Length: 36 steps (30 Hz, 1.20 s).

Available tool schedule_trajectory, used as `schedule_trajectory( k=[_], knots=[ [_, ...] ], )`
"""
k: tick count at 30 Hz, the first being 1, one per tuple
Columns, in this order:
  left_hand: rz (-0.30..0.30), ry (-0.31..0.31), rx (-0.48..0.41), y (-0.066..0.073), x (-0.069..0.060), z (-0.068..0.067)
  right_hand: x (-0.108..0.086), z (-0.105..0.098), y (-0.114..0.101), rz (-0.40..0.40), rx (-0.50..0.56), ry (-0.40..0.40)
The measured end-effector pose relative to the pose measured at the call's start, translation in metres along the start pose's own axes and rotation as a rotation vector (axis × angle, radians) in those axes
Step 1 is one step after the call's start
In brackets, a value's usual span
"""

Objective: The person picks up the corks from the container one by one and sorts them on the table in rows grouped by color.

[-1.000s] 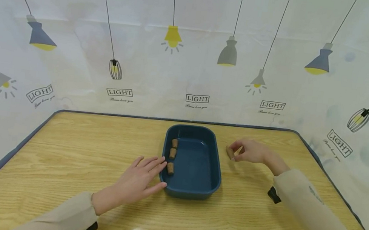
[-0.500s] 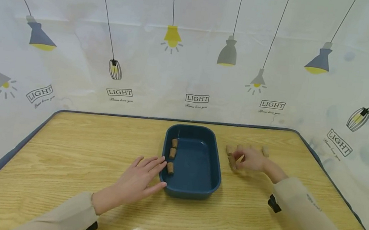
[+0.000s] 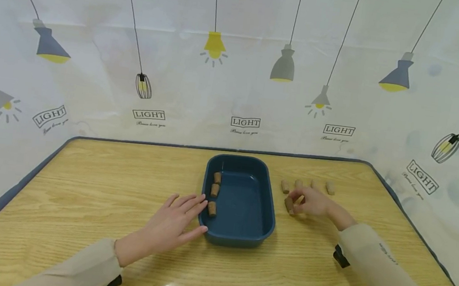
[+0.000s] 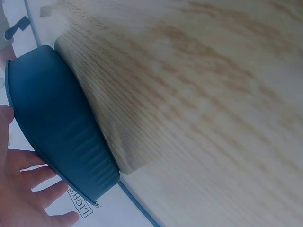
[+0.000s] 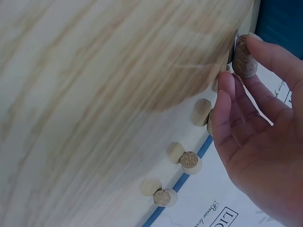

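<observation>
My left hand [image 3: 171, 225] lies with fingers spread along the left rim of a deep blue tray [image 3: 270, 204], its fingertips and thumb touching the edge. Three brown corks [image 3: 215, 190] lie in a line inside the tray by its left wall. To the right of the tray, my right hand [image 3: 312, 202] pinches a cork [image 3: 288, 205] between thumb and fingers, at the tabletop; the same cork [image 5: 245, 57] shows well in the right wrist view. Just behind that hand, several more corks [image 3: 330, 188] form a row, partly hidden by the fingers.
The wooden table [image 3: 115, 172] has a dark blue edge strip. Behind it and at both sides stands a pale backdrop [image 3: 172, 127] printed with hanging lamps. Each wrist carries a small black device [image 3: 341, 256].
My right hand has shifted a little toward me, and its pinched cork is lower in the head view. The row of corks behind it has come into sight. The left hand stays put.
</observation>
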<state>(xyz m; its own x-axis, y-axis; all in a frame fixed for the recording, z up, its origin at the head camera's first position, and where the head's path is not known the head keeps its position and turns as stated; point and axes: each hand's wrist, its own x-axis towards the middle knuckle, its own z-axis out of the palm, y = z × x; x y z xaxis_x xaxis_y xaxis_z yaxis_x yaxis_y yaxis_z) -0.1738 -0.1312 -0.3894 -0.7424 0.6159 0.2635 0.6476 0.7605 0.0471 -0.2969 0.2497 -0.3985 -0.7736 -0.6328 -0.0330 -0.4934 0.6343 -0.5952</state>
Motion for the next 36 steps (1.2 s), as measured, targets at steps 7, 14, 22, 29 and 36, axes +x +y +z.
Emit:
schedule_trajectory(
  k=[7, 14, 22, 29, 36],
  knots=[
    [-0.001, 0.000, 0.009, -0.001, 0.000, 0.001, -0.001, 0.000, -0.001, 0.035, 0.005, -0.014],
    [-0.007, -0.014, 0.010, 0.001, 0.000, -0.001, -0.001, 0.001, -0.003, 0.022, 0.007, -0.014],
    [-0.003, 0.006, 0.016, 0.001, 0.000, -0.001, -0.002, -0.011, -0.015, 0.056, -0.035, -0.036],
    [0.000, 0.009, 0.007, 0.001, 0.001, -0.001, 0.013, -0.032, -0.030, 0.042, -0.043, -0.016],
    [0.001, 0.007, 0.004, 0.001, 0.001, -0.001, 0.034, -0.045, -0.050, 0.015, -0.111, 0.019]
  ],
)
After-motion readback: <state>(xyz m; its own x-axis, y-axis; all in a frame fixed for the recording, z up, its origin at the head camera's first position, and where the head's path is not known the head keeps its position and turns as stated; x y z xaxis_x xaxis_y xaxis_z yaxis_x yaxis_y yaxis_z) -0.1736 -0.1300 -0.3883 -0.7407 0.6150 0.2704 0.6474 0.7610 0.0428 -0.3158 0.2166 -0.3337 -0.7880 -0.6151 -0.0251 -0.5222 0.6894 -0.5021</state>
